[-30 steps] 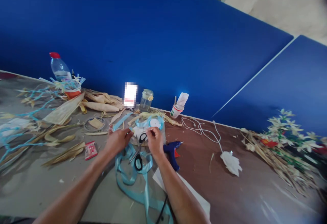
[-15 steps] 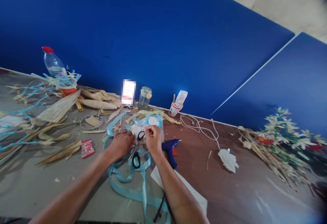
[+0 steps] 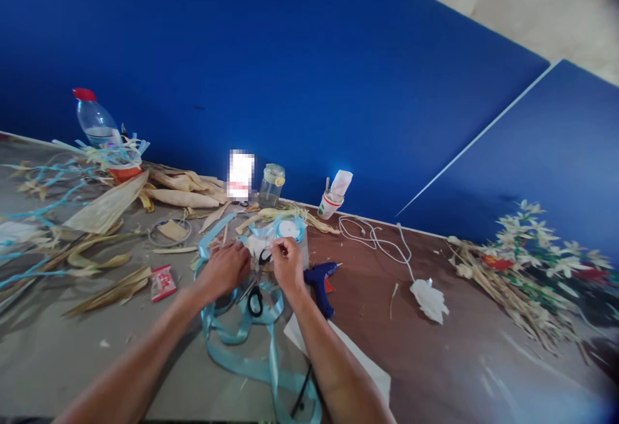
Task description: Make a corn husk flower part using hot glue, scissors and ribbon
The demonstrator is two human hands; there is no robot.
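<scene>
My left hand (image 3: 226, 268) is over the table among loops of light blue ribbon (image 3: 242, 363), its fingers bent inward. Its back hides whatever the fingertips may hold. To its right, my right hand (image 3: 289, 261) has thumb and forefinger pinched together; anything between them is too small to make out. Between and below the hands lie scissors (image 3: 255, 301) with black handles, partly covered by ribbon. Just beyond my right hand is a ribbon roll (image 3: 290, 229) with a white centre. A blue glue gun (image 3: 320, 285) rests close to the right wrist.
Dried husks (image 3: 186, 198) and a red-capped bottle (image 3: 97, 121) stand at the back left, near a small red packet (image 3: 162, 283). A glass jar (image 3: 272, 185), a paper cup (image 3: 331, 205) and a white cable (image 3: 374, 237) line the blue partition. White flowers (image 3: 527, 237) lie far right.
My left hand's fingers have drawn in and the hand has shifted slightly left. My right hand keeps its pinch in nearly the same place. The whole view has moved a little.
</scene>
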